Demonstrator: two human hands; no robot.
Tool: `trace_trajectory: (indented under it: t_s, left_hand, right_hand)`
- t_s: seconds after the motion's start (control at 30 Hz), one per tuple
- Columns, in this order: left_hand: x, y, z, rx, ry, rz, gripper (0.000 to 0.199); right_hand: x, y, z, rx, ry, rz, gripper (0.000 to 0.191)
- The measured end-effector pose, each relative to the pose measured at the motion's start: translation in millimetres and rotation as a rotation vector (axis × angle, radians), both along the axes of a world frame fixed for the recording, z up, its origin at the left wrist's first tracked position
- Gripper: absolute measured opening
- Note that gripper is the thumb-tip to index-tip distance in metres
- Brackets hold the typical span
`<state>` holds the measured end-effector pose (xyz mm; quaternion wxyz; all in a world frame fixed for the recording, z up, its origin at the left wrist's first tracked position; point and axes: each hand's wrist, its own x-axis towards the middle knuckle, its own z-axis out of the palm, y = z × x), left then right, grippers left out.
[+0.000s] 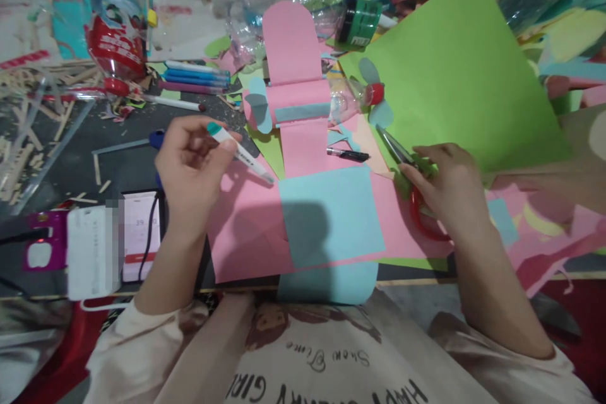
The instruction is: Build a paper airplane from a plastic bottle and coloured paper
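My left hand (192, 161) pinches a white marker (249, 161) with a green end, its other end pointing down to the right above pink paper (250, 227). My right hand (447, 183) has its thumb and fingers about the middle of a pair of scissors (395, 146) with red handles; the blades point away to the upper left. Between my hands lies a light blue sheet (350, 208) on the pink paper. Beyond it rests a plastic bottle (348, 101) wrapped in pink paper strips, with a red cap. A black pen (348, 154) lies just in front of the bottle.
A large green sheet (464, 63) leans at the right, over paper scraps. Several markers (194, 76), wood sticks (28, 158) and a red-labelled bottle (116, 44) are at the left. A phone (141, 233) and a white power bank (89, 252) with cables lie near the front edge.
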<state>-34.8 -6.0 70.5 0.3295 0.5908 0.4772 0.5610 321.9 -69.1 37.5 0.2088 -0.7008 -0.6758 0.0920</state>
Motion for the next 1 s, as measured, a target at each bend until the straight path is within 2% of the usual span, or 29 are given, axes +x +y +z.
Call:
trace_trajectory:
  t_s: [0.07, 0.17, 0.27, 0.37, 0.43, 0.53, 0.6, 0.7, 0.87, 1.0]
  left_hand:
    - [12.1, 1.0, -6.7, -0.143, -0.153, -0.093, 0.027]
    - [28.9, -1.0, -18.6, -0.352, -0.262, -0.236, 0.032]
    - [41.0, -6.8, -27.3, -0.419, -0.34, -0.29, 0.037]
    - [46.8, -14.2, -32.2, -0.427, -0.325, -0.312, 0.035]
    - [48.4, -18.5, -36.3, -0.397, -0.261, -0.343, 0.033]
    - [49.3, -23.1, -46.1, -0.243, -0.118, -0.401, 0.032]
    - [49.4, -25.3, -53.2, -0.097, 0.008, -0.457, 0.033]
    - [49.9, -28.8, -59.8, 0.046, 0.236, -0.554, 0.036]
    - [54.4, -32.7, -58.1, 0.098, 0.594, -0.579, 0.036]
    - [55.5, -29.9, -53.6, 0.109, 0.734, -0.589, 0.03]
  right_hand:
    - [-18.9, 1.1, 9.4, -0.023, 0.117, 0.066, 0.032]
    - [-56.5, 4.1, 16.2, -0.149, 0.463, 0.272, 0.03]
    - [-88.2, 11.8, 11.0, -0.278, 0.652, 0.368, 0.033]
    - [-105.6, 19.5, 1.3, -0.202, 0.706, 0.414, 0.02]
    - [-111.2, 20.8, -4.1, -0.187, 0.722, 0.45, 0.01]
    - [-115.2, 16.9, -9.4, -0.324, 0.836, 0.493, 0.002]
    - [-116.1, 13.7, -11.6, -0.412, 0.981, 0.485, 0.007]
    - [-116.2, 12.5, -15.1, -0.441, 1.217, 0.435, 0.017]
    - [-114.6, 16.4, -19.8, -0.428, 1.438, 0.372, 0.041]
    - [-110.2, 18.2, -19.0, -0.422, 1.375, 0.346, 0.037]
